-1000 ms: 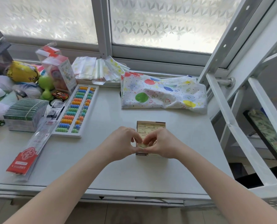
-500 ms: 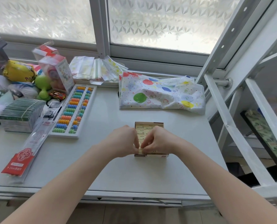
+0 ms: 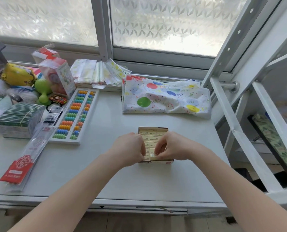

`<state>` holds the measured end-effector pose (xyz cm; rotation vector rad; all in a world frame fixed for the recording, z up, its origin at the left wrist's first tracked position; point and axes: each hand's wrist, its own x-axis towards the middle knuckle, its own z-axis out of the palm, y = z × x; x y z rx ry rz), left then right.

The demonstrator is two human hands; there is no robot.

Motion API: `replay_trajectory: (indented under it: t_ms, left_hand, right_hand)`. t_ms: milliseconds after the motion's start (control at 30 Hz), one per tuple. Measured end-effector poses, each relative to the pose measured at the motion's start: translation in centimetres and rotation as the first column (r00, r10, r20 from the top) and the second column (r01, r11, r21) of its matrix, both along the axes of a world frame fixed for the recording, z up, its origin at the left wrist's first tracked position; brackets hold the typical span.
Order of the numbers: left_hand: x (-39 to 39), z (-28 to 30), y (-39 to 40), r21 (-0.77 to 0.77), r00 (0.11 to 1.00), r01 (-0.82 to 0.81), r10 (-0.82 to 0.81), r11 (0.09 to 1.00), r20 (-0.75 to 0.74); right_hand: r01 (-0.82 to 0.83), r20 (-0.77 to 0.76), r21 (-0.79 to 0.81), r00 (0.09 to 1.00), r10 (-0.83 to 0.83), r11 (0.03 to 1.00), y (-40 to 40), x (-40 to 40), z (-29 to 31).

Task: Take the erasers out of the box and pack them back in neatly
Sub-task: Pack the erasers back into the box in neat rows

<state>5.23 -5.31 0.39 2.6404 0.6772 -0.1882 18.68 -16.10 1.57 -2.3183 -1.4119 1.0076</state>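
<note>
A small open cardboard box [image 3: 170, 162] lies on the white table [image 3: 106, 173], in the middle. Rows of cream-coloured wrapped erasers [image 3: 153, 132] fill it. My left hand [image 3: 129, 148] covers the box's near left part. My right hand [image 3: 170, 146] covers its near right part. Both hands pinch one eraser [image 3: 153, 155] in the row nearest me, fingertips almost meeting over it. The box's near corners are partly hidden by my fingers.
A colourful abacus [image 3: 74, 116] lies to the left. A red and clear packet [image 3: 24, 158] and a bundle of green cards [image 3: 20, 117] sit further left, with toys behind. A dotted plastic bag [image 3: 164, 99] lies behind the box. A white ladder frame [image 3: 231, 124] stands on the right.
My hands have stayed at the box's near end. My fingers have shifted slightly and now pinch an eraser in the nearest row; more of the far rows shows.
</note>
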Motion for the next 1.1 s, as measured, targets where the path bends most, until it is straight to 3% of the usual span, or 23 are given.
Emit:
replay_trajectory:
  t_ms: [167, 267, 367, 567, 700, 833, 1100]
  left_hand:
    - [-0.1, 0.2, 0.0, 0.0, 0.999, 0.037, -0.037, 0.999, 0.014]
    - [-1.0, 0.5, 0.2, -0.098, 0.978, -0.033, 0.052, 0.995, 0.203]
    - [-1.7, 1.0, 0.1, -0.28, 0.896, -0.061, 0.176, 0.958, 0.407]
    - [-1.4, 1.1, -1.1, -0.417, 0.869, 0.003, 0.204, 0.909, 0.451]
    - [-1.2, 0.3, -1.3, -0.389, 0.883, -0.044, 0.218, 0.92, 0.415]
    - [-0.8, -0.4, -1.9, -0.349, 0.928, -0.065, 0.185, 0.935, 0.322]
    - [-0.5, -0.4, -1.0, -0.173, 0.989, 0.042, -0.017, 0.984, 0.144]
  right_hand:
    - [-0.06, 0.029, 0.007, 0.998, 0.06, 0.998, -0.2, 0.0, -0.2]
    - [0.11, -0.209, 0.142, 0.975, -0.079, 0.984, -0.6, 0.9, 0.4]
    - [0.307, -0.465, 0.206, 0.866, -0.183, 0.929, -1.2, 1.5, 0.9]
    - [0.37, -0.613, 0.185, 0.768, -0.187, 0.91, -1.7, 1.1, 0.9]
    - [0.347, -0.536, 0.194, 0.821, -0.197, 0.918, -1.8, 1.2, 0.7]
    - [0.148, -0.206, 0.152, 0.972, -0.115, 0.977, -2.0, 0.6, 0.1]
    - [0.032, -0.069, 0.097, 0.997, -0.025, 0.995, -1.5, -0.2, -0.4]
